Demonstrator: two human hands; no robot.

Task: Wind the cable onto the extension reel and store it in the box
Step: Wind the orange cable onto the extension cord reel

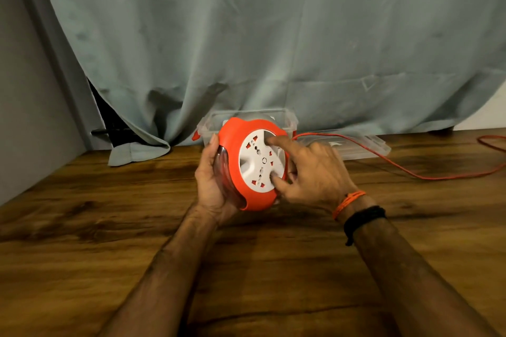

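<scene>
Since your left hand [212, 186] grips the extension reel [253, 164] steady, your right hand [312, 172] sets spread fingertips [271, 141] in the white socket face's recesses to wind in the orange cable [383, 157].

Both bare forearms reach forward from the bottom of the view and draw together over the desk [82, 213]. The left hand [212, 186] stands on edge with its palm turned inward, fingers curled round the rim of the reel [252, 164] and thumb laid along its upper left edge, so its grip holds the reel tilted up off the desk. The right hand [315, 169] lies back upward against the reel's white face, forefinger stretched to the upper part and thumb pressed near the lower part, with an orange thread band [347, 202] and a black band [364, 219] round its wrist.
</scene>
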